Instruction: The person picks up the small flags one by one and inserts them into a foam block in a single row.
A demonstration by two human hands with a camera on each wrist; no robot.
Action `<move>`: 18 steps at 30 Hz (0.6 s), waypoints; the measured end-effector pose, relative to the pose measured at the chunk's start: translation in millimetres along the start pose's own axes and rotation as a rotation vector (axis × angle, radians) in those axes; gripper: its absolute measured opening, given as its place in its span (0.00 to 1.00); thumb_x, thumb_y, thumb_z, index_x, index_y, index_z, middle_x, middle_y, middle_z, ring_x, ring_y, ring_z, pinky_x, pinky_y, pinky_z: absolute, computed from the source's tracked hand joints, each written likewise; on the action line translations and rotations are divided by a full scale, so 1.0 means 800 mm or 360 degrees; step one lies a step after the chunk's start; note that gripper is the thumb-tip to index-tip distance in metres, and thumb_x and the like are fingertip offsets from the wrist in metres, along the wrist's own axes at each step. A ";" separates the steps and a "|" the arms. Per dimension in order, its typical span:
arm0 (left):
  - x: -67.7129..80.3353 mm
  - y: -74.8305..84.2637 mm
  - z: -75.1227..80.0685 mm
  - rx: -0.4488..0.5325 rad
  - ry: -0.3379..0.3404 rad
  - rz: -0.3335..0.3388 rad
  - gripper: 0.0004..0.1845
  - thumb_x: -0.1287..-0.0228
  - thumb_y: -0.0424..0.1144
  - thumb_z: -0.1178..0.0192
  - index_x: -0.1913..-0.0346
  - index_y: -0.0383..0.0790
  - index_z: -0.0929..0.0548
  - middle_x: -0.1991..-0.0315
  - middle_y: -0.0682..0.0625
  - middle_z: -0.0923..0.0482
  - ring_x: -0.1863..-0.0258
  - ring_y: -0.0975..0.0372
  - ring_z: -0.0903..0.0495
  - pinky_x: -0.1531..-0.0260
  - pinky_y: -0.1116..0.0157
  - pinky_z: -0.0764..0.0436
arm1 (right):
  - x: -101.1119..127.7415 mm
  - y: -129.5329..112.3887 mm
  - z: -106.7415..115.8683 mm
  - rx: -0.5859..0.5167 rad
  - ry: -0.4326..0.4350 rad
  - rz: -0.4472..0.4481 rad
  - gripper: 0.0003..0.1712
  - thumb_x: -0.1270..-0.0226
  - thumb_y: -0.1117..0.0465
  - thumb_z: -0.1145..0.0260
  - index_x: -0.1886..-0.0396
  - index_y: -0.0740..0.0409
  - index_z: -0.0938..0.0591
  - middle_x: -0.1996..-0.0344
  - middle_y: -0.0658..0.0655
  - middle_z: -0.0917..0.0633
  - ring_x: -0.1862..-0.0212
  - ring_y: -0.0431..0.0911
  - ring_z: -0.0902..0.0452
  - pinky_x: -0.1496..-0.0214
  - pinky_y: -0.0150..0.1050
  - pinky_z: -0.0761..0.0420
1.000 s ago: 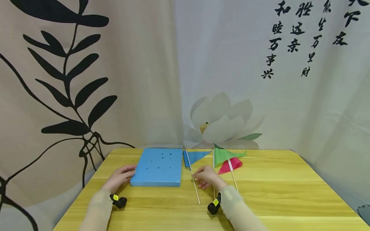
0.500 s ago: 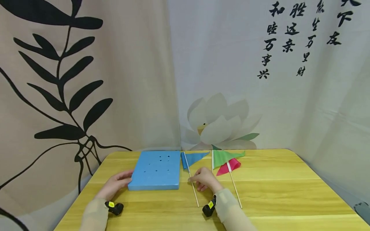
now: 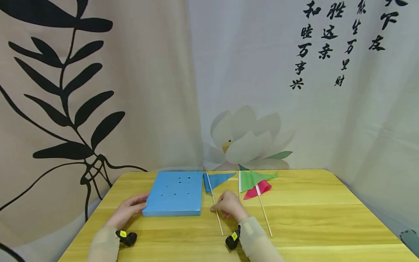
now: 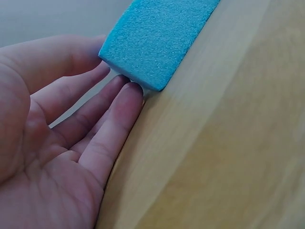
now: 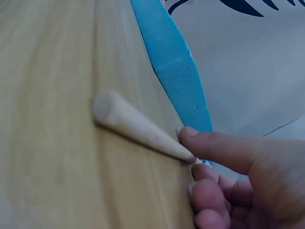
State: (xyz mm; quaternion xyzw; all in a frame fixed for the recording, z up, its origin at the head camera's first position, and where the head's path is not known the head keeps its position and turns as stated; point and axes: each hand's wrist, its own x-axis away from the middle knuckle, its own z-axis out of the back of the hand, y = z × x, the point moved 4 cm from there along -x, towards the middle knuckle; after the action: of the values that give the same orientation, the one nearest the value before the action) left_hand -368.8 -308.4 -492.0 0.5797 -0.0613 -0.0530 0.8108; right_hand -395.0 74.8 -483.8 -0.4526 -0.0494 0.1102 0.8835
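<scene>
Left hand (image 3: 128,210): fingers straight and relaxed, tips against the near-left corner of the foam block (image 3: 173,193); it grips nothing.
Right hand (image 3: 229,206): fingertips (image 5: 190,135) curled onto the stick (image 3: 216,214) of the blue flag (image 3: 217,180), pinching it against the table (image 3: 327,218).
Foam block: flat blue rectangle, grainy sponge-like surface, small round holes in its top; lies flat on the table's left half, long axis running away from the person.
Blue flag: thin, round, pale wooden stick with a smooth triangular pennant at the far end; it lies flat just right of the block, long axis from near to far, pennant tip pointing right.
Stick end: in the right wrist view the blunt near end lies on the wood, free of the fingers.
Green flag (image 3: 253,178): triangular pennant, lying right of the blue one, tip pointing right.
Red flag (image 3: 258,190): crumpled pennant, partly under the green one, stick running toward the person.
Table: yellow wood, plank grain, rounded corners.
</scene>
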 end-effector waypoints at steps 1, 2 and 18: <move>0.001 0.000 0.001 0.0004 0.0007 0.0004 0.33 0.30 0.42 0.41 0.29 0.30 0.37 0.32 0.32 0.38 0.38 0.46 0.32 0.45 0.56 0.23 | 0.000 -0.001 -0.001 0.0010 0.0004 0.0005 0.25 0.54 0.57 0.20 0.93 0.51 0.30 0.95 0.47 0.30 0.92 0.42 0.28 0.90 0.35 0.26; 0.002 -0.001 0.001 0.0000 0.0003 0.0000 0.33 0.29 0.43 0.42 0.29 0.30 0.37 0.32 0.31 0.39 0.37 0.45 0.32 0.45 0.55 0.23 | 0.001 -0.002 -0.001 0.0016 0.0011 0.0006 0.26 0.54 0.57 0.20 0.93 0.51 0.30 0.95 0.47 0.31 0.93 0.42 0.28 0.91 0.36 0.26; 0.002 -0.002 0.000 0.0010 0.0036 0.0042 0.33 0.31 0.43 0.40 0.29 0.30 0.36 0.32 0.32 0.38 0.36 0.43 0.33 0.42 0.52 0.26 | 0.006 -0.005 -0.001 0.0010 0.0035 -0.0019 0.20 0.52 0.62 0.26 0.91 0.54 0.28 0.93 0.48 0.29 0.91 0.41 0.31 0.89 0.35 0.25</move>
State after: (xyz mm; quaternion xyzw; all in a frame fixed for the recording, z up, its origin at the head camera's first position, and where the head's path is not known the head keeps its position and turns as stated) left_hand -367.3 -309.6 -493.3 0.5819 -0.0599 -0.0356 0.8103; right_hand -389.7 73.2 -481.2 -0.4507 -0.0421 0.1001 0.8860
